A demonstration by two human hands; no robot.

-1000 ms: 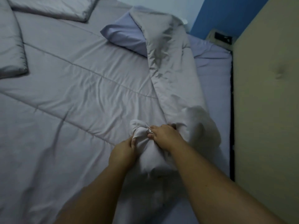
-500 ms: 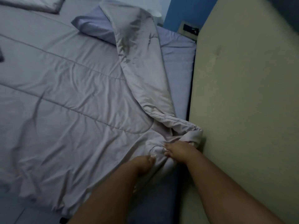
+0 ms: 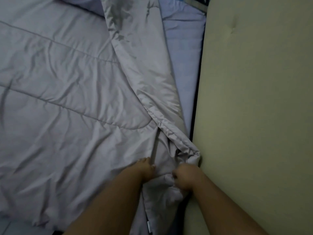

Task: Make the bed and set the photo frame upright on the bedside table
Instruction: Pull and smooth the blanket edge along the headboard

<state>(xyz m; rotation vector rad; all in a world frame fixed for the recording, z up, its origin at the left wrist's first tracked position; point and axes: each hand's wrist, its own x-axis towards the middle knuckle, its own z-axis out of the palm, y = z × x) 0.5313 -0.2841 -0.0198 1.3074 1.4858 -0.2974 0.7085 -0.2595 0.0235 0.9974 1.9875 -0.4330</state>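
A grey quilted duvet (image 3: pixel 67 99) lies wrinkled across the bed, with one long edge folded back over itself (image 3: pixel 140 56). Its corner is bunched at the near right, close to the padded headboard. My left hand (image 3: pixel 146 168) grips the duvet fabric just left of that corner. My right hand (image 3: pixel 183 178) grips the bunched corner, fingers curled into the cloth. A strip of pale blue sheet (image 3: pixel 184 56) shows between the folded duvet edge and the headboard. No photo frame or bedside table shows in this view.
A beige padded headboard (image 3: pixel 254 107) fills the right side, with a dark gap (image 3: pixel 197 99) between it and the mattress. A pillow edge (image 3: pixel 88 4) peeks in at the top. A blue wall patch with a dark socket (image 3: pixel 198 0) sits at the top.
Both hands have pulled the duvet corner down and to the right, up to the headboard. The folded edge has stretched out straighter. My view has dropped and shifted right.
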